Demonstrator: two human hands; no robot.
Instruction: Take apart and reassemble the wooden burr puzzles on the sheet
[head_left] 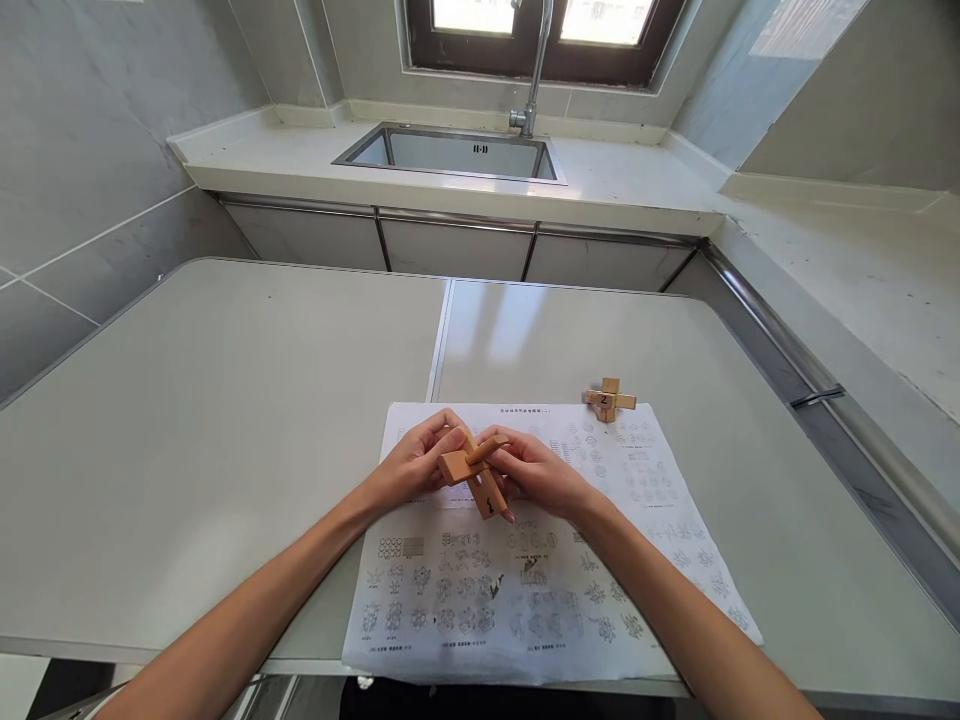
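Both my hands meet over a printed instruction sheet and hold a wooden interlocking puzzle made of crossed bars. My left hand grips its left side with curled fingers. My right hand pinches the right side, thumb near a bar that sticks up to the right. One bar points down toward me and bears a dark mark. A second, assembled wooden cross puzzle rests at the sheet's far right corner, untouched.
The sheet lies on a pale grey table with a seam down its middle. Beyond it runs a white counter with a steel sink and a tap under a window. A steel-edged counter flanks the right.
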